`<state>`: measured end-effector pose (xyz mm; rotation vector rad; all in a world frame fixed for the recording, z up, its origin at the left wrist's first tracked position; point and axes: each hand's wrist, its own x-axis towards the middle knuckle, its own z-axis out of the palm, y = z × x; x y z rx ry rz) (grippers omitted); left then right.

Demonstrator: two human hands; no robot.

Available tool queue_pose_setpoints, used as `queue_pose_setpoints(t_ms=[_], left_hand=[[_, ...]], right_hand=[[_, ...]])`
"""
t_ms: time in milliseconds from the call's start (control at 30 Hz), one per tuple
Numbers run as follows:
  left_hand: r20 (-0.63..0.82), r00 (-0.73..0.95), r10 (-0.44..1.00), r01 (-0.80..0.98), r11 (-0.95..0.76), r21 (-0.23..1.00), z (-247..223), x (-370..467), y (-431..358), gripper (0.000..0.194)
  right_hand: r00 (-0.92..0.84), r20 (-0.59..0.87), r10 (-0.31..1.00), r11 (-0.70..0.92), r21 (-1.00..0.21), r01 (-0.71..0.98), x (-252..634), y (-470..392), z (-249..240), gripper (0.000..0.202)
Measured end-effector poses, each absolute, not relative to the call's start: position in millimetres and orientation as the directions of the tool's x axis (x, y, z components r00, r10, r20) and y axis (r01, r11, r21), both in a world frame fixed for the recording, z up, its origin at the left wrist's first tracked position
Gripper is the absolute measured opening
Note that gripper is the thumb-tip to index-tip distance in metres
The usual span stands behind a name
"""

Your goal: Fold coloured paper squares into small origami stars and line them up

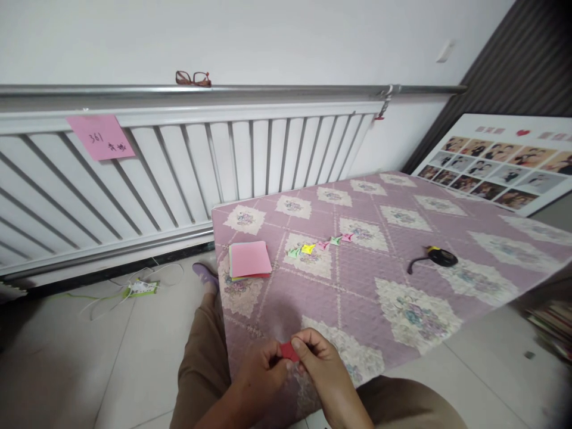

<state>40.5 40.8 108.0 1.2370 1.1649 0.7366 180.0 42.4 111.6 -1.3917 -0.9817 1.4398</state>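
Observation:
A small folded piece of red paper (289,351) is pinched between both hands, low in the middle of the view, above the near edge of the cloth-covered table. My left hand (263,370) grips its left side, and my right hand (318,363) holds its right side with thumb and fingers. Farther back, a row of small folded papers in green, yellow and pink (308,249) lies on the table. To their left sits a stack of square coloured paper (250,258) with a pink sheet on top.
The table (277,298) has a purple floral cloth. A black and yellow tape measure (442,257) lies at right. Behind are a white radiator (259,155), glasses (193,78) and a photo board (491,167). A power strip (142,288) is on the floor.

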Motion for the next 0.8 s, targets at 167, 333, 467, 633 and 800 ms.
queue_pose_setpoints(t_ms=[167, 333, 467, 633, 800], left_hand=[[-0.199, 0.307, 0.931, 0.246, 0.124, 0.961, 104, 38, 38, 0.012], [-0.305, 0.319, 0.897, 0.100, 0.288, 0.952, 92, 42, 39, 0.018], [-0.320, 0.319, 0.892, 0.101, 0.304, 0.947, 86, 43, 39, 0.022], [-0.230, 0.320, 0.919, 0.184, 0.178, 0.967, 88, 39, 37, 0.019], [-0.329, 0.339, 0.881, 0.185, 0.281, 0.942, 83, 38, 41, 0.015]], right_hand=[[0.009, -0.313, 0.950, -0.306, -0.934, -0.184, 176, 39, 104, 0.034], [0.068, -0.307, 0.949, -0.293, -0.942, -0.163, 174, 40, 99, 0.037], [0.053, -0.332, 0.942, -0.323, -0.936, -0.139, 175, 40, 96, 0.041], [0.069, -0.350, 0.934, -0.330, -0.921, -0.205, 171, 37, 90, 0.044], [0.087, -0.330, 0.940, -0.313, -0.936, -0.161, 171, 36, 86, 0.041]])
